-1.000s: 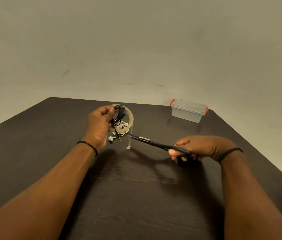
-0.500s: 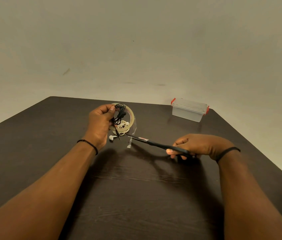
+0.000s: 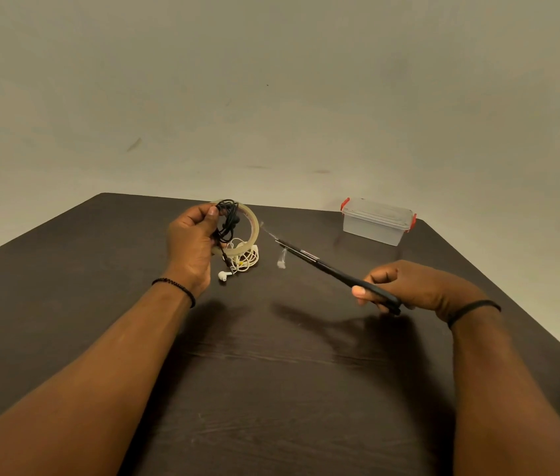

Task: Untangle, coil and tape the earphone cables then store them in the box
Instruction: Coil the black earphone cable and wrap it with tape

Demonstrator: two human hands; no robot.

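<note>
My left hand [image 3: 192, 247] grips a coiled black earphone cable [image 3: 227, 221] together with a roll of clear tape [image 3: 252, 223], raised above the table. A white earphone cable [image 3: 244, 258] lies bundled on the table just below the roll. My right hand [image 3: 409, 286] holds black scissors [image 3: 326, 267], blades pointing up-left toward the roll. A cut strip of clear tape [image 3: 282, 259] hangs from the blades. The clear plastic box [image 3: 376, 221] with red latches stands closed at the back right.
The dark wooden table [image 3: 271, 372] stretches from the near edge to a plain wall behind. Its right edge runs diagonally close to my right forearm. Black bands circle both wrists.
The scissors have swung up and to the right, away from the roll, taking a piece of tape with them. My left hand has stayed nearly in place with the roll and cable.
</note>
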